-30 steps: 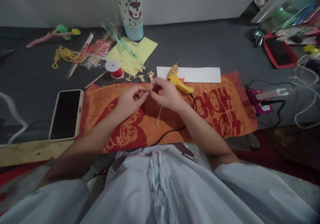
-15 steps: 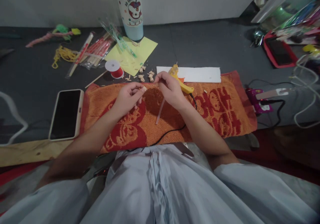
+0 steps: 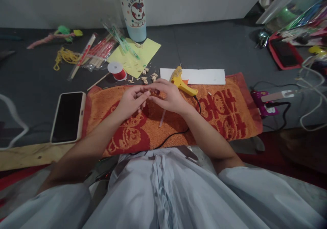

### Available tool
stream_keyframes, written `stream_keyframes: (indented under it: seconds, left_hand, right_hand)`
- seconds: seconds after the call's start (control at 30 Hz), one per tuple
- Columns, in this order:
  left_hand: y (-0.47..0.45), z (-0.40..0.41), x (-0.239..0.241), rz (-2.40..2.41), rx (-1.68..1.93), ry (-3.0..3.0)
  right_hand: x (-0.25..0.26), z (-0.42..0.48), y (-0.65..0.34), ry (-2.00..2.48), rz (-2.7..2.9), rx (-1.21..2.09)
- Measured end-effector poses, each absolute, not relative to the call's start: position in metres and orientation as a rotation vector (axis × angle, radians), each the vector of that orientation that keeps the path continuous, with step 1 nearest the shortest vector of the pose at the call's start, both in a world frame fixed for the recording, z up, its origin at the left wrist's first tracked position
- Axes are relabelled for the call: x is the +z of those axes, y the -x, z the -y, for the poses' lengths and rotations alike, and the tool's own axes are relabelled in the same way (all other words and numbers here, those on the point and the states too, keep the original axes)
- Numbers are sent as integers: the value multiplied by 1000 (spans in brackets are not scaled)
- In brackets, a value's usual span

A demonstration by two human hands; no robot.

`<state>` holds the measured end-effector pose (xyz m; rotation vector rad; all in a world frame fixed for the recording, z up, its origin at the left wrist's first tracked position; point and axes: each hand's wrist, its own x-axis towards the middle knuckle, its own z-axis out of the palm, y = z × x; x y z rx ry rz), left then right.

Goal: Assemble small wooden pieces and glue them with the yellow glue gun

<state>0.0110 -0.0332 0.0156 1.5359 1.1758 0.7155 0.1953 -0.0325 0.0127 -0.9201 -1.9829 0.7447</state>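
My left hand [image 3: 131, 101] and my right hand [image 3: 167, 96] meet over an orange towel [image 3: 230, 110], fingertips pinched together on a small pale wooden piece [image 3: 148, 93]. Which hand carries it I cannot tell. A translucent glue stick [image 3: 162, 118] lies on the towel just under my right hand. A yellow hot glue gun [image 3: 182, 81] rests right behind my right hand, its black cord [image 3: 176, 133] trailing toward me. Several small wooden bits [image 3: 149, 77] lie scattered just beyond the towel's far edge.
A phone [image 3: 67, 116] lies left of the towel. Behind are a red thread spool [image 3: 117, 70], yellow paper [image 3: 135, 55], packets of sticks [image 3: 98, 52], a tall white bottle [image 3: 133, 9] and a white strip [image 3: 201, 76]. A purple device [image 3: 263, 103] and cables sit at right.
My right hand reached back toward the glue gun half a second ago, then returned forward. Both hands' fingertips are together again on the small piece.
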Motion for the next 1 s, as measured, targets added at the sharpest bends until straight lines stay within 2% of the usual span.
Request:
stream_keyframes:
  seconds: [0.4, 0.63, 1.0]
  left_hand:
    - [-12, 37, 23, -1188, 864, -1516]
    - [-11, 37, 24, -1113, 869, -1437]
    - [-10, 36, 14, -1104, 938, -1599]
  right_hand:
    - [10, 30, -196, 904, 1876, 732]
    - [5, 26, -195, 808, 1749, 837]
    - [5, 26, -194, 773, 1685, 898]
